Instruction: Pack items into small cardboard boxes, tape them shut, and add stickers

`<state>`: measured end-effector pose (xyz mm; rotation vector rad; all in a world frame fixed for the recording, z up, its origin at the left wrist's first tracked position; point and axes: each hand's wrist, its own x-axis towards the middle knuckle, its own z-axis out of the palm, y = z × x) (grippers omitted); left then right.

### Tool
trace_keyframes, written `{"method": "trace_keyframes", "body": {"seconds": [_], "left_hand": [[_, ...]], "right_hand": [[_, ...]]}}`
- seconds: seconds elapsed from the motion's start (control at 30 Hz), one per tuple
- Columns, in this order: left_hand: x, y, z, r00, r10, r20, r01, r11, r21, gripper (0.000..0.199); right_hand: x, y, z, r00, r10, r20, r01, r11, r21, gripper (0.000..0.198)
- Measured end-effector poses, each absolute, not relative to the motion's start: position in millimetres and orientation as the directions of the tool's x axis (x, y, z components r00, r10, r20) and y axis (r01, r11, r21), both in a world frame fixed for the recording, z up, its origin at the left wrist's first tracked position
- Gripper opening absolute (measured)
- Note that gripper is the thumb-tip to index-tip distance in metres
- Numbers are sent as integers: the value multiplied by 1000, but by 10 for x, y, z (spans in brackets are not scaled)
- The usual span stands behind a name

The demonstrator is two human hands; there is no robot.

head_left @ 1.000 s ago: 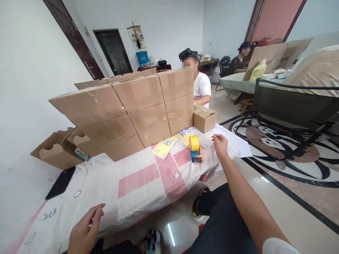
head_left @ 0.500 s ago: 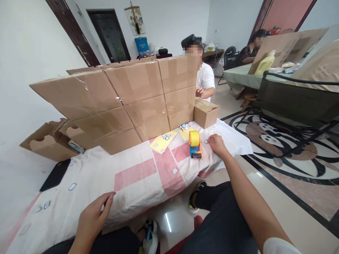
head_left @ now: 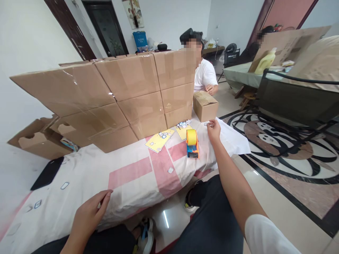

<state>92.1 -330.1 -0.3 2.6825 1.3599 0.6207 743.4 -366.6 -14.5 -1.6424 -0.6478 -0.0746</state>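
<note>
Far beyond the left fingers [head_left: 106, 193], a door [head_left: 104, 26] is standing near a scroll [head_left: 133, 14], while well right of the right fingers [head_left: 210, 123], a chair [head_left: 298, 103] is standing before a table [head_left: 238, 75], where a jug [head_left: 265, 63] is resting.

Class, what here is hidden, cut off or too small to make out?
All in the head view:
Right hand: palm turned away, so anything held is hidden.
Small box: closed top hides its contents.
Co-worker: one hand hidden, probably behind stacked boxes.
Wall hanging: top cut off by picture edge.
Yellow patches: drawings too small.
</note>
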Motion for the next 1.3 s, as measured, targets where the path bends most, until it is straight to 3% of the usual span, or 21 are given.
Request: {"method": "trace_keyframes", "body": {"seconds": [0.3, 0.53, 0.93, 1.2, 1.3], "left_hand": [[880, -3296, -53, 550, 780, 298, 760, -616, 209, 37], [952, -3283, -66, 565, 764, 310, 743, -635, 212, 37], [953, -3231, -143, 583, 785, 211, 754, -619, 218, 36], [999, -3142, -199, 553, 810, 196, 769, -587, 253, 35], [1013, -3140, -177, 569, 795, 211, 749, -607, 265, 34]], "right_hand": [[7279, -3822, -163, 793, 440, 422, 488, -43, -872, 18], [7336, -3731, -148, 836, 387, 389, 455, -93, -886, 17], [7535, -3095, -2, 834, 407, 372, 482, -212, -850, 15], [8055, -2785, 157, 903, 295, 312, 410, -374, -832, 3], [8108, -2853, 119, 888, 330, 321, 437, -386, -813, 4]]}}
